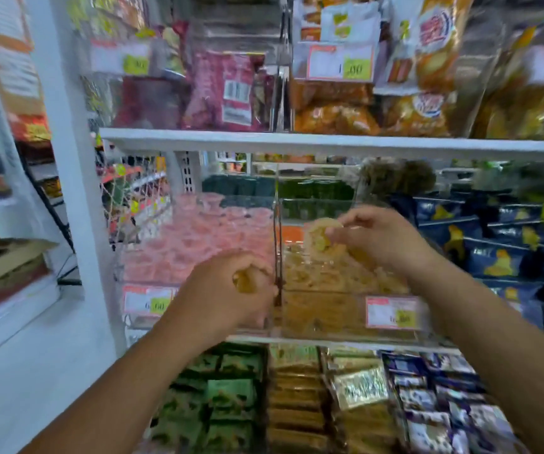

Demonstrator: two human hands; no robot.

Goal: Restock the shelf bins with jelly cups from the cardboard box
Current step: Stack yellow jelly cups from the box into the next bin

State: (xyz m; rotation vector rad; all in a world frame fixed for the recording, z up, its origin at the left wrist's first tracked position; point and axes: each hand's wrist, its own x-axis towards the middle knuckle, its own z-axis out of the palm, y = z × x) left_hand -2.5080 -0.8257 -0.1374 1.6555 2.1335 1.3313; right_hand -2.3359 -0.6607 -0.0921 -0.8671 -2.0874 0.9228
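Yellow jelly cup [321,235] pinched in right grip [378,237], held above clear bin of yellow cups [323,317]. Second yellow jelly cup [244,282] clasped in curled left grip [228,290], at front left corner of that bin, by divider [277,231]. Bin of pink jelly cups [139,283] seated just left of it. Detail smeared by blur

A right hand [385,240] pinches a cup [321,235] over the yellow bin [329,309]; a left hand [228,290] grips a second cup [246,280] at that bin's left edge, before the pink bin [152,267].
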